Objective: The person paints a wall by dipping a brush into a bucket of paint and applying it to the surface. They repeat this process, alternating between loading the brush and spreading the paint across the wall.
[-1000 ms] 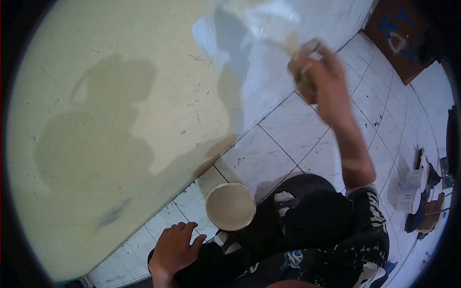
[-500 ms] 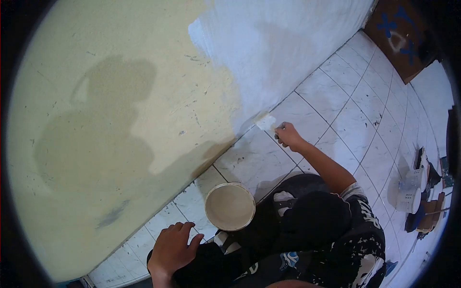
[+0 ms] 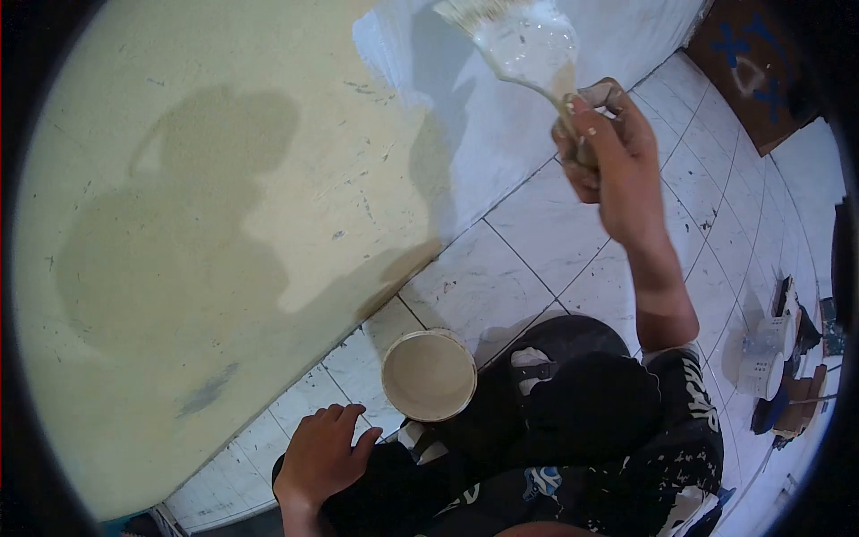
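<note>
Raised at the upper middle, my right hand (image 3: 617,161) is closed around the handle of a wide paintbrush (image 3: 528,43). White paint covers the brush's lower part, and its pale bristles point to the upper left, in front of the wall. My left hand (image 3: 324,458) rests over my dark-clothed knee at the lower left, fingers apart, holding nothing. Between my feet and the wall stands a round bucket (image 3: 429,376) with pale contents. The wall is yellow (image 3: 224,295) on the left and coated white (image 3: 501,134) on the right, with a ragged border between.
White floor tiles (image 3: 483,282) with dark joints and paint specks run along the wall's base. A brown board (image 3: 747,76) with blue marks stands at the upper right. White perforated containers (image 3: 762,371) and other items lie at the far right.
My right hand has risen from near the wall's base, bringing the brush up and closer to the camera. My left hand and the bucket have hardly moved.
</note>
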`<state>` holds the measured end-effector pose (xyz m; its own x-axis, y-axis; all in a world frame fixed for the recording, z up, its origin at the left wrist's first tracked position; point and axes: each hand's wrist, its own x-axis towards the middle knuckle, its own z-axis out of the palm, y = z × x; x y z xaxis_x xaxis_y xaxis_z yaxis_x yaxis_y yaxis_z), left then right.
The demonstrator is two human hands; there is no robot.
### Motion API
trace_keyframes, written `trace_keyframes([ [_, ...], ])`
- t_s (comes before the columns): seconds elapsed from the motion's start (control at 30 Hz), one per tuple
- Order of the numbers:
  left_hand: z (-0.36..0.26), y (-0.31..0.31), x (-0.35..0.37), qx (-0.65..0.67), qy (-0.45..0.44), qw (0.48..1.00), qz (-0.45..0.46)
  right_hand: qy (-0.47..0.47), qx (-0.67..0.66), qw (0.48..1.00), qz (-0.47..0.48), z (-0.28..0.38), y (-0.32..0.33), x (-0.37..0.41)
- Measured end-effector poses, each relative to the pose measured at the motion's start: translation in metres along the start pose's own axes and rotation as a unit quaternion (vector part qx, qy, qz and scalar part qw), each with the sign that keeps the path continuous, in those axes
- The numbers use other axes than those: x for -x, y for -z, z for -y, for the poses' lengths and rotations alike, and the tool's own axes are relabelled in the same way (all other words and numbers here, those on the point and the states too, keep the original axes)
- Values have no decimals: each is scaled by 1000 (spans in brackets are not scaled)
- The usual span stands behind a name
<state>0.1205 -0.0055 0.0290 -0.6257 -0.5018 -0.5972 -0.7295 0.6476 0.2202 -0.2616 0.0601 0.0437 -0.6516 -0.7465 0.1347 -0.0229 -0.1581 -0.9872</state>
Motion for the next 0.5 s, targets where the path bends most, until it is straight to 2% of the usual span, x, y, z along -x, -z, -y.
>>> trace_keyframes([
  [0.03, 0, 0, 1, 0, 2, 1000, 0, 44, -58, 997, -4, -7, -10, 0],
  [0.1, 0, 0, 2, 5, 2, 1000, -4, 0, -41, 999, -23, -49, -32, -1],
  [0.13, 0, 0, 3, 6, 4, 1000, -4, -60, -92, 993, 47, -81, -33, -2],
  [0.2, 2, -1, 4, 9, 3, 1000, -8, -55, -73, 995, 39, -161, -39, 5],
  [0.27, 3, -2, 5, 9, 8, 1000, -8, -188, -68, 979, 50, -188, -33, 30],
  [0.33, 3, -2, 6, 6, 8, 1000, -5, -265, 5, 963, 40, -232, -20, 46],
  [0.37, 3, -1, 6, 4, 13, 1000, 0, -262, 5, 964, 39, -251, -13, 54],
  [0.43, 2, -1, 6, 1, 16, 1000, 1, -375, 41, 926, 23, -271, -7, 63],
  [0.5, 2, -2, 8, -1, -5, 1000, -17, -376, 55, 925, 25, -266, -8, 63],
])
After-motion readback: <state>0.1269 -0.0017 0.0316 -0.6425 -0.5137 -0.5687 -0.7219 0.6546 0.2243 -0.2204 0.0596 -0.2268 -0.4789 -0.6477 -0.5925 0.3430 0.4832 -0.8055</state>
